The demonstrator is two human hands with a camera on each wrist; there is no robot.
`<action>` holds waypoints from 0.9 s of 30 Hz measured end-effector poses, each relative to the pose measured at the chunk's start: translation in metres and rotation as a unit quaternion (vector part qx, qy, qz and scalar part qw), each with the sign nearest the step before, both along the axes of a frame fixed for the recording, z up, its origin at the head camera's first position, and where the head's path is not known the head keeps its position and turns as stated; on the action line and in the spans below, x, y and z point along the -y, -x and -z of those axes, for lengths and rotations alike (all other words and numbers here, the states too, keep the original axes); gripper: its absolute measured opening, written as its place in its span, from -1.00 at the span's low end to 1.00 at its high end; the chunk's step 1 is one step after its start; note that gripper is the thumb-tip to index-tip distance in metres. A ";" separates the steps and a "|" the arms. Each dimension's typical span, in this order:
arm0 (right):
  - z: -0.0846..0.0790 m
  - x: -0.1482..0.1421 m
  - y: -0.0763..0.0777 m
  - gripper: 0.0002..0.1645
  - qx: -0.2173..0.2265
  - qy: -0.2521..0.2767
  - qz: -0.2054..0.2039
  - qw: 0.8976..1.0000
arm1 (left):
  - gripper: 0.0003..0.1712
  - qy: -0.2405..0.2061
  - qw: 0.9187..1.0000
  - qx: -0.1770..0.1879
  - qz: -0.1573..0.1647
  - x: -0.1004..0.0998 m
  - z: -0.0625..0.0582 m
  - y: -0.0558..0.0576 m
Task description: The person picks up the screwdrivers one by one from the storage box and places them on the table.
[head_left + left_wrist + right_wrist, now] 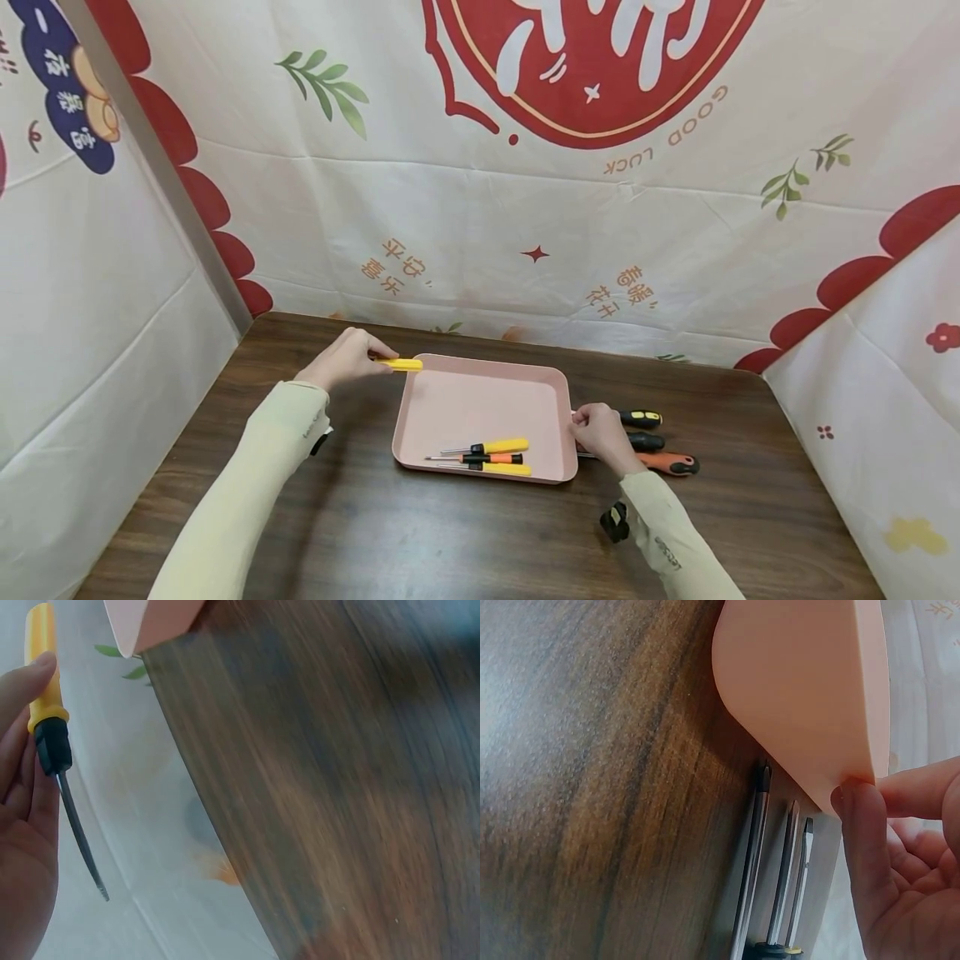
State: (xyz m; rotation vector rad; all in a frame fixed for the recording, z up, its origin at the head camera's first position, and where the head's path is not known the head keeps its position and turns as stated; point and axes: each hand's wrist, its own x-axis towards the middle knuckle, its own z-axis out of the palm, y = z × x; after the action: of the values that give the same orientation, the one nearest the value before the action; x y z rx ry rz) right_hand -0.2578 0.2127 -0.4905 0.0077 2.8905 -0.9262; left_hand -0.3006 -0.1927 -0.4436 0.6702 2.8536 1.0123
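Note:
My left hand (348, 358) pinches a small screwdriver by its yellow handle (46, 675) near the tray's far left corner. In the left wrist view its black collar and thin metal shaft (81, 836) point away from the fingertips. A shallow pink tray (480, 396) lies on the table. Thumb and forefinger of my right hand (597, 429) pinch the tray's right rim, as the right wrist view shows. Inside the tray, along its near side, are two yellow-handled screwdrivers (506, 446) and, between them, an orange-and-black one (502, 458).
Right of the tray lie three larger screwdrivers: one black and yellow (641, 418), one black (647, 442), one orange and black (671, 463). Their shafts (751, 870) point toward the tray. A printed cloth (465, 225) hangs behind the brown wooden table (420, 542).

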 end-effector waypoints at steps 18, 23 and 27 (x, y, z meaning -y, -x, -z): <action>0.001 0.000 0.002 -0.91 0.007 0.002 0.008 1.000 | -0.78 0.023 0.999 0.030 -0.035 0.023 0.025 0.005; 0.002 0.001 0.000 -0.92 0.025 0.011 0.012 1.000 | -0.80 0.024 0.998 0.037 -0.042 0.025 0.039 0.005; 0.001 0.001 0.000 -0.92 0.023 0.005 0.015 1.000 | -0.80 0.021 0.999 0.025 -0.025 0.026 0.048 0.005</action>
State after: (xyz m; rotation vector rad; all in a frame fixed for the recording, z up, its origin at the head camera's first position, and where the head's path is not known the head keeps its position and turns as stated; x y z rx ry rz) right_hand -0.2582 0.2119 -0.4919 0.0712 2.8515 -0.9330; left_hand -0.3056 -0.2183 -0.4920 0.5634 2.8525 0.9597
